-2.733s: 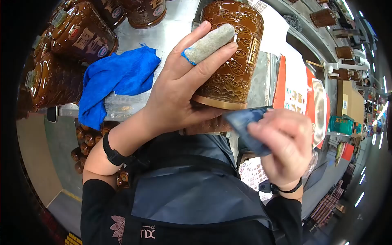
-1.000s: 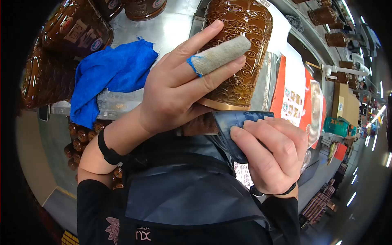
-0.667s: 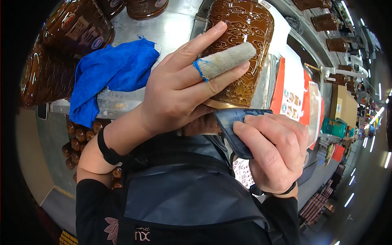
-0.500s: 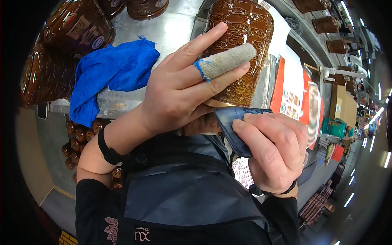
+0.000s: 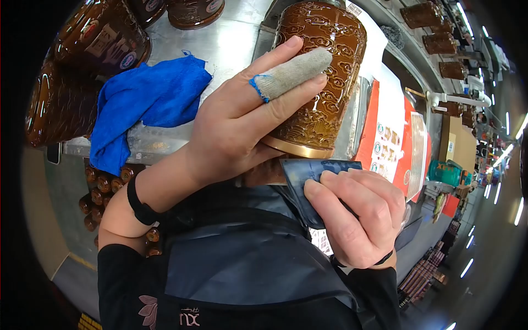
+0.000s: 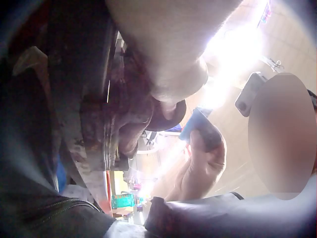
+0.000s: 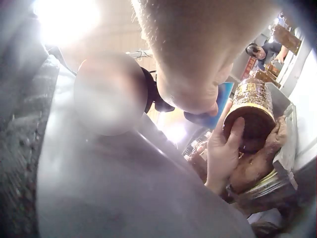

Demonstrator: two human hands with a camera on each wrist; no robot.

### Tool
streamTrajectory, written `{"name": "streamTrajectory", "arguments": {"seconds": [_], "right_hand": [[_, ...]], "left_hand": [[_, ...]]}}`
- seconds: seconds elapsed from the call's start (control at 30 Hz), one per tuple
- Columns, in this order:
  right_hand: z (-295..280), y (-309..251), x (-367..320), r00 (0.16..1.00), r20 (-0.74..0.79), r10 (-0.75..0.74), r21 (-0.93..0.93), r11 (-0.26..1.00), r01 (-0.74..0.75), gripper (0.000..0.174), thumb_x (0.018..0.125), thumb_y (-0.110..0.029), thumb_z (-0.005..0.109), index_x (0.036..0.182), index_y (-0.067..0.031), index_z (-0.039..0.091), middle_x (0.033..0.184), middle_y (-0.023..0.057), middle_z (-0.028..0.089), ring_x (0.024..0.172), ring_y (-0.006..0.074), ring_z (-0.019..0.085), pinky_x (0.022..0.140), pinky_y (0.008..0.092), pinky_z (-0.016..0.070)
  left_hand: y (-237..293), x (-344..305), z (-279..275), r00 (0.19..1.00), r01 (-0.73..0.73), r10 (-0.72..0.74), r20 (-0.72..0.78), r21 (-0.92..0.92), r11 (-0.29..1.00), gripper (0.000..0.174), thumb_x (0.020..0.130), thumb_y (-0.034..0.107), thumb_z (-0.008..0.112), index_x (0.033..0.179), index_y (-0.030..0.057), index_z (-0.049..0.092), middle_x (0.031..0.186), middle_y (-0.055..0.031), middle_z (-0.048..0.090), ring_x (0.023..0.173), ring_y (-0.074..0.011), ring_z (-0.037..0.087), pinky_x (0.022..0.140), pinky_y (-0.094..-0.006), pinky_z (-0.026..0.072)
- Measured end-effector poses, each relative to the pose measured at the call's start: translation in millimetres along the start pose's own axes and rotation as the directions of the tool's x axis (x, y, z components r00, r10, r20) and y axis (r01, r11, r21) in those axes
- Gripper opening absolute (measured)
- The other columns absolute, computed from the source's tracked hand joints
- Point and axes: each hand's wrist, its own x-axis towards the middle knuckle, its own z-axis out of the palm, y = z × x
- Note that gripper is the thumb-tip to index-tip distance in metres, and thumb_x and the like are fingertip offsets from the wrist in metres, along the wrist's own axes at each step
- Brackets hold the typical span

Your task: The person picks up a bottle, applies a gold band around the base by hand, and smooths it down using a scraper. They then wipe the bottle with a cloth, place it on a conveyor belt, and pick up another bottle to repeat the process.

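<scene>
A brown embossed jar with a gold band at its near end lies in front of the person. The left hand grips it, fingers spread over its side and a grey sleeve on one finger; in the right wrist view the thumb presses the base of the jar. Just below the gold band, the right hand pinches a dark blue flat piece between thumb and fingers. The blue piece also shows in the left wrist view. A brown block is partly hidden beneath the left hand.
A blue cloth lies on the metal table, left of the hands. Several brown jars stand at the upper left. Red and white printed sheets lie on the right. Small bottles show below the table edge.
From the oldest frame, the right hand has turned and its blue piece shows flatter and more fully. Over the last half second, hand and piece have shifted slightly down and left in view.
</scene>
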Motion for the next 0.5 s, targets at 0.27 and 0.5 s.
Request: {"name": "streamTrajectory", "arguments": {"seconds": [0.27, 0.5], "right_hand": [[2.3, 1.5, 2.2, 1.000, -0.004, 0.000, -0.004, 1.000, 0.000, 0.035, 0.064, -0.011, 0.073, 0.098, -0.0052, 0.077, 0.097, 0.0078, 0.070, 0.085, 0.0190, 0.062, 0.071, 0.0274, 0.0565], [2.0, 3.4, 7.7, 1.000, 0.016, 0.024, -0.010, 1.000, -0.024, 0.036, 0.062, -0.011, 0.072, 0.097, -0.0042, 0.076, 0.093, 0.0073, 0.070, 0.080, 0.0185, 0.061, 0.069, 0.0260, 0.0536]], "left_hand": [[-0.4, 2.5, -1.5, 0.996, -0.085, 0.081, 0.038, 0.095, 0.992, 0.054, 0.070, 0.007, 0.075, 0.124, -0.0007, 0.070, 0.133, -0.0239, 0.063, 0.133, -0.0412, 0.055, 0.107, -0.0433, 0.0501], [5.8, 5.2, -6.7, 0.992, -0.086, 0.067, 0.106, 0.186, 0.979, 0.053, 0.067, 0.008, 0.071, 0.120, 0.0042, 0.073, 0.132, -0.0188, 0.065, 0.132, -0.0382, 0.056, 0.104, -0.0415, 0.0536]]}}
